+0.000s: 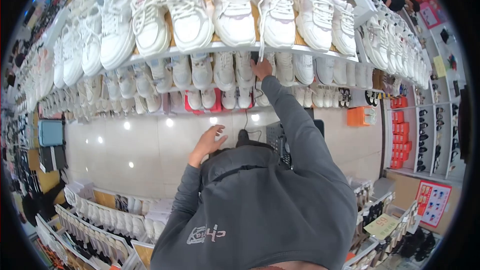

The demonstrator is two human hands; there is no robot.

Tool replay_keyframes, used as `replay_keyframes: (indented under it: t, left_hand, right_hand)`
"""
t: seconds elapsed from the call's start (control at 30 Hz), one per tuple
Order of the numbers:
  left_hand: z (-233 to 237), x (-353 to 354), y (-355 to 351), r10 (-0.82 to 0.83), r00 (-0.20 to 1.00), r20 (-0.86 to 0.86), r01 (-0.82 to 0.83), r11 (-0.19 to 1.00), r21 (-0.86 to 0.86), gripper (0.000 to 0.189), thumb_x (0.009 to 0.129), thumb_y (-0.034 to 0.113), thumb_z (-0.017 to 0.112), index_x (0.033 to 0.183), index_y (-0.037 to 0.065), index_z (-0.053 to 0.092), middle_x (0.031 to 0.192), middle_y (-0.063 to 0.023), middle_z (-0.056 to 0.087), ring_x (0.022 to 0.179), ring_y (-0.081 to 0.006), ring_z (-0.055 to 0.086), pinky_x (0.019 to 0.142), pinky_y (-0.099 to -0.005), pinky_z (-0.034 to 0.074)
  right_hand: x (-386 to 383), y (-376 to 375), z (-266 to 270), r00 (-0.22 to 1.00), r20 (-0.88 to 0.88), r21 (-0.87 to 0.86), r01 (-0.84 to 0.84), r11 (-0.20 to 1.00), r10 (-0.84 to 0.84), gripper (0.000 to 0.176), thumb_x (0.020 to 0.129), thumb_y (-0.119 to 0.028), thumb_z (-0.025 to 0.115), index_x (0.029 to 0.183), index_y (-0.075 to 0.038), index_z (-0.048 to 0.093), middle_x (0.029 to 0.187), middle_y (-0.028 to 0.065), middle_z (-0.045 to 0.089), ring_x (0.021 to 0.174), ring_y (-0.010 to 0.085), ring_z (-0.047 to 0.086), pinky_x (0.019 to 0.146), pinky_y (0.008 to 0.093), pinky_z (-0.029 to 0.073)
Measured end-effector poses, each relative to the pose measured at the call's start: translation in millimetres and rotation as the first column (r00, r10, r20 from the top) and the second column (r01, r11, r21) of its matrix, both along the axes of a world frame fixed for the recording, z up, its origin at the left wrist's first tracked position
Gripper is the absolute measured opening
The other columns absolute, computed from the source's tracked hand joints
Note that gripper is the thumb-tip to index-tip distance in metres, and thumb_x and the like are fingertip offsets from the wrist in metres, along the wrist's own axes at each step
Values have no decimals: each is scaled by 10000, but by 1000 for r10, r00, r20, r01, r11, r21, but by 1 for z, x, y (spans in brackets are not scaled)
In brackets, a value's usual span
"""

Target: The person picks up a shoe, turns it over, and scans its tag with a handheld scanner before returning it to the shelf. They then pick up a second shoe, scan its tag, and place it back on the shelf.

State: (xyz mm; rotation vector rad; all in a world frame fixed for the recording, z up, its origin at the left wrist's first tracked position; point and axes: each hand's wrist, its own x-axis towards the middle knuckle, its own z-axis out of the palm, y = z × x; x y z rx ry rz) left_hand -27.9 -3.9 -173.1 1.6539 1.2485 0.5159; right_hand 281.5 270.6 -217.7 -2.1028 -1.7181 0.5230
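Observation:
My right hand [262, 69] reaches to the second shelf, just below the edge of the top shelf [220, 47]. Its fingers close around something dark that I cannot make out, between a grey-white shoe [244, 70] and a white shoe [285, 68]. A white lace from the shoe above [277, 17] hangs beside this hand. My left hand [211, 141] is lower down, in front of my body over the floor, with its fingers apart and nothing in it.
Rows of white shoes fill the shelves ahead. An orange box [361, 116] stands at the right, near red boxes [400, 140]. A dark basket [276, 137] is beside my legs. A blue case [51, 133] stands at the left. Shoe racks [107, 215] are behind me.

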Motion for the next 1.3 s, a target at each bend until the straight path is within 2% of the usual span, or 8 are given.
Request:
replay_keyframes:
  t: [0.17,0.37,0.47,0.73,0.83,0.97,1.07,1.3]
  left_hand:
    - [3,48,64,-38,967,253,53,997,-51,422,978,250,734,1323,37,617,1151,-103,715,938,-186,697,830,-329,565]
    - [-4,139,184,183,891,416,-193,981,-19,611,956,356,750,1370,-51,558,1228,-164,680,1062,-234,683,857,-339,566]
    - [23,170,208,302,899,318,-291,953,-83,711,950,408,748,1370,-119,522,1265,-192,657,1116,-242,662,889,-341,554]
    - [16,190,195,140,911,388,-58,975,-214,547,952,358,774,1268,-53,600,1116,-79,712,1033,-150,653,844,-293,511]
    - [-1,191,169,130,894,429,-27,971,-239,405,978,297,748,1196,-22,629,1081,-59,706,995,-140,652,809,-299,509]
    - [2,175,122,222,801,555,47,903,-428,233,1039,195,657,1139,-15,655,1063,-84,703,989,-160,666,840,-316,522]
    - [-2,156,90,346,710,613,-3,873,-489,213,1044,171,646,1139,-20,637,1058,-101,699,997,-184,671,890,-351,537]
    - [-4,99,34,676,421,605,-69,688,-722,249,1012,68,653,1213,6,519,949,-78,577,920,-210,600,918,-405,530]
  right_hand:
    - [11,5,-23,995,-19,171,-95,981,100,593,963,-416,626,1282,75,532,1168,301,665,1075,455,663,911,533,542]
    - [14,-24,-9,987,-122,280,-65,958,102,560,993,-420,602,1270,59,523,1155,290,639,1035,475,658,895,543,539]
    - [16,-49,3,968,-218,354,-39,934,123,512,987,-371,612,1279,40,525,1151,294,634,1000,488,658,864,547,543]
    - [19,-151,53,941,-283,436,-43,899,183,356,957,-177,659,1233,26,564,1136,245,611,922,501,621,789,534,516]
    - [19,-191,57,946,-240,439,-93,894,216,447,934,-168,692,1320,2,545,1147,211,602,923,427,653,750,484,540]
    - [15,-247,83,788,-597,256,12,967,149,547,919,-114,758,1430,-69,567,1113,95,615,749,137,595,665,284,493]
    - [25,-283,74,761,-647,230,148,962,38,492,932,-110,741,1393,-44,582,1151,93,625,778,151,605,685,296,504]
    - [92,-369,15,882,-208,263,466,845,-422,479,945,-169,723,1329,57,548,1284,229,578,1196,380,544,1071,439,417]
